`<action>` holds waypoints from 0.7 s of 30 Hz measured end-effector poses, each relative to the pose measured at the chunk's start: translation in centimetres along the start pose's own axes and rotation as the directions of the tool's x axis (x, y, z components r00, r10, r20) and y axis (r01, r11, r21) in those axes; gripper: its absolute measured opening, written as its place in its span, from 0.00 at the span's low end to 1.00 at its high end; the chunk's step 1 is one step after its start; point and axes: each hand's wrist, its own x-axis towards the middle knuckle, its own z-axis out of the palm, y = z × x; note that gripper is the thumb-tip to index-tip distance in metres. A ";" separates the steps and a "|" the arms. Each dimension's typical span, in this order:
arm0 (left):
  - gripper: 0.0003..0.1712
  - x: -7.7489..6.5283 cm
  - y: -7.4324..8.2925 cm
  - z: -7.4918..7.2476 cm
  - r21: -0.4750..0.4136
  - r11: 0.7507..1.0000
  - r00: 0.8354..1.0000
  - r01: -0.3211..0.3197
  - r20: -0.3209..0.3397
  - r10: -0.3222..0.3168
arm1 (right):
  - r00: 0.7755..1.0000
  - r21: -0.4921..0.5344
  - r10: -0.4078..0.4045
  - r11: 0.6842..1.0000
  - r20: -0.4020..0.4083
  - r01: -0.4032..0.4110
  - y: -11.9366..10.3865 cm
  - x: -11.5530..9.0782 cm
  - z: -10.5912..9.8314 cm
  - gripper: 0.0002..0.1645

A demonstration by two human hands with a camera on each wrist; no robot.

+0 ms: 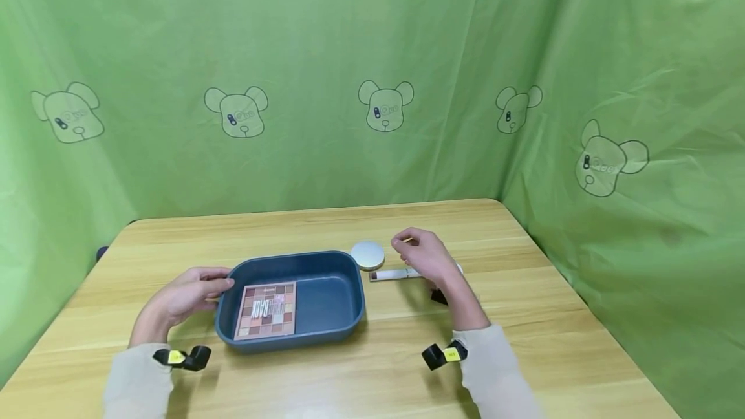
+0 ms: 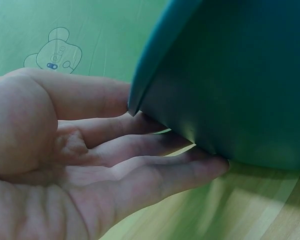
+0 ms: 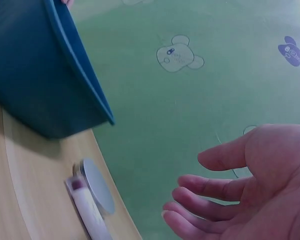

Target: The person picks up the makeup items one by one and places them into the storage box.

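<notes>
At the left end of a dark blue tray (image 1: 326, 336), my left hand (image 1: 194, 290) holds the wall, thumb at the rim and fingers along the outside. In the left wrist view the fingertips (image 2: 210, 167) lie against the tray's outer side. Inside the tray, on its left half, lies an eyeshadow palette (image 1: 266, 310) with a grid of pinkish and brown squares. My right hand (image 1: 427, 256) hovers right of a round silver compact (image 1: 368, 255), fingers loosely bent and holding nothing. Below it lies a slim white tube (image 1: 392, 274) with a dark end, partly hidden by the hand.
A small black object (image 1: 439, 297) shows beside my right wrist, mostly covered by the arm. All of this stands on a light wooden table (image 1: 291, 380). Green curtain (image 1: 314, 167) with bear-head prints hangs behind and along the sides.
</notes>
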 end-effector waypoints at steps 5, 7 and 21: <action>0.33 0.0 -0.1 0.0 -0.002 1.000 1.000 0.001 0.000 -0.001 | 0.999 -0.007 0.037 0.999 0.015 -0.037 1.0 0.0 -1.3 0.23; 0.34 -0.1 -0.1 0.0 -0.002 1.000 1.000 -0.001 0.002 0.001 | 0.998 0.006 0.050 0.999 0.025 -0.050 1.5 0.0 -1.7 0.24; 0.34 -0.1 0.1 0.0 0.006 1.000 1.000 0.001 -0.006 -0.001 | 0.995 -0.151 0.092 0.984 -0.045 -0.098 3.5 0.5 -4.1 0.29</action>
